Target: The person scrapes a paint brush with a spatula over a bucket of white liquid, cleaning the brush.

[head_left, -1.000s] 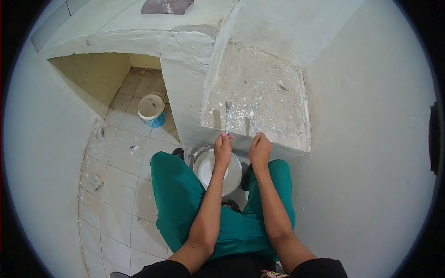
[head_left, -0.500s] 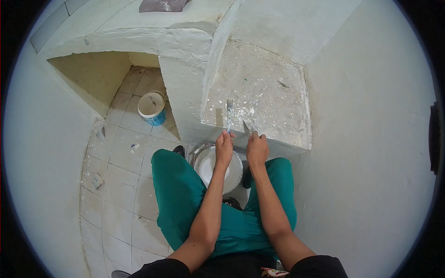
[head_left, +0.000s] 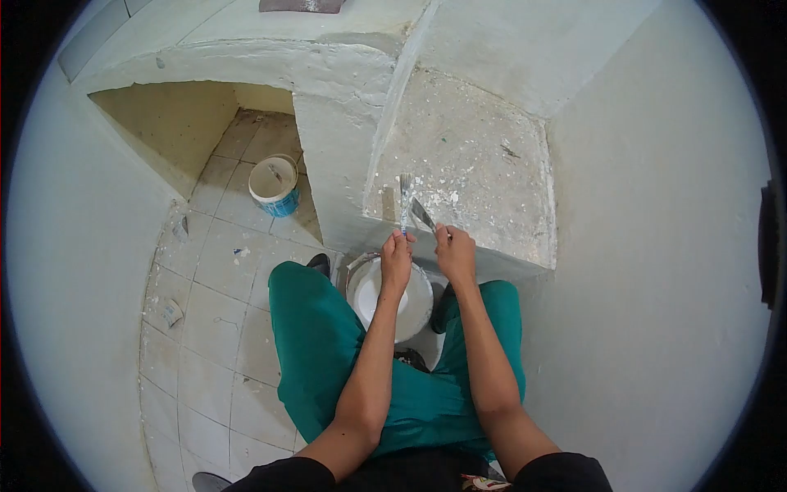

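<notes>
My left hand [head_left: 397,261] is closed on the handle of a paintbrush [head_left: 405,190], whose bristles point away from me. In my closed right hand [head_left: 456,252] is a putty knife [head_left: 422,213], its dark blade angled toward the brush. Both tools are held over the front edge of a rough ledge [head_left: 475,156] speckled with white paint flakes. Below my hands, between my legs, stands a white bucket [head_left: 416,307], partly hidden by my left forearm; pale material shows inside it.
A smaller white and blue bucket [head_left: 275,184] stands on the tiled floor [head_left: 213,320] by the alcove at left. Paper scraps [head_left: 172,313] lie near the left wall. A whitish wall [head_left: 648,246] rises close on my right. A brownish piece [head_left: 302,5] rests on the upper counter.
My right hand has turned the putty knife and brought its blade left and up, closer to the brush. My left hand stays nearly in place. The view has shifted slightly.
</notes>
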`<state>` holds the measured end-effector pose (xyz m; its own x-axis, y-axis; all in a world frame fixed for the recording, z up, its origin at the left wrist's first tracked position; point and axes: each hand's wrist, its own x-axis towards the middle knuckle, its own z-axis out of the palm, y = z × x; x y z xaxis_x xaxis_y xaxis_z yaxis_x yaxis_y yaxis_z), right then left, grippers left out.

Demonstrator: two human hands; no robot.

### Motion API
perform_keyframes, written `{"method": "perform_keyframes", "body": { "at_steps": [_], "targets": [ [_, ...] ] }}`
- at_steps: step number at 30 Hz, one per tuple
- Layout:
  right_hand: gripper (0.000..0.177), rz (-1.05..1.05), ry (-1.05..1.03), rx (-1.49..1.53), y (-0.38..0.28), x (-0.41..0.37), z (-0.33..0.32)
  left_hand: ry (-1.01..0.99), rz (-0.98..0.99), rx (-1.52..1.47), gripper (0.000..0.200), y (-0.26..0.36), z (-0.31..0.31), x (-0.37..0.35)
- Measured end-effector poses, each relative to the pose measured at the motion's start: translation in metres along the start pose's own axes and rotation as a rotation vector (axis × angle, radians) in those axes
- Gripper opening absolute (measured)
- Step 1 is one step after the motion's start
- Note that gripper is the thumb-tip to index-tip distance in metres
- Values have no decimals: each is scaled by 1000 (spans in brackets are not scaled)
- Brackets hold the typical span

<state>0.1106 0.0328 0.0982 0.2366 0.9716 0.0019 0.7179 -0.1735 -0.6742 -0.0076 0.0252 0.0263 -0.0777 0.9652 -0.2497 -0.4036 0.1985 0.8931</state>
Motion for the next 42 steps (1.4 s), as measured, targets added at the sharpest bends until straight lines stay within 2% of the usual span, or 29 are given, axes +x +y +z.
{"method": "perform_keyframes", "body": {
  "at_steps": [3, 6, 9, 13, 16, 22, 28, 30, 34, 37, 40, 42],
  "targets": [
    [40, -5, -92, -99, 0, 19, 0, 3, 7, -1, 46, -4, -2, 3],
    [38, -10, 44, -311, 6, 33, -10, 7, 14, 23, 46, -7, -3, 5],
    [36, 13, 99, -432, -18, 32, -38, 13, 1, 13, 45, -8, -6, 5],
    [24, -128, 88, -462, -24, -6, -29, 25, -21, -8, 45, -8, -6, 9],
    [23, -168, 144, -389, -23, -39, -6, 22, -24, -31, 44, -1, -7, 7],
    [23, -21, -13, -398, -19, -57, 23, 21, -8, -14, 45, -1, -8, 6],
    [24, -6, -18, -390, -15, -47, 39, 19, 27, 16, 45, -3, -10, 7],
    [25, 2, 68, -384, -11, -35, 41, 14, 24, 22, 45, -4, -9, 6],
    [27, -20, 238, -287, 9, -17, 22, 28, 0, 42, 45, -2, -14, 5],
    [35, 72, 239, -86, 23, -4, -1, 32, 17, 44, 45, -2, -14, 7],
    [41, 151, 171, 159, 20, -2, -7, 42, -8, 63, 45, -1, -10, 6],
    [41, 99, 32, 265, 10, 5, -1, 44, -10, 57, 44, 0, -11, 7]
  ]
}}
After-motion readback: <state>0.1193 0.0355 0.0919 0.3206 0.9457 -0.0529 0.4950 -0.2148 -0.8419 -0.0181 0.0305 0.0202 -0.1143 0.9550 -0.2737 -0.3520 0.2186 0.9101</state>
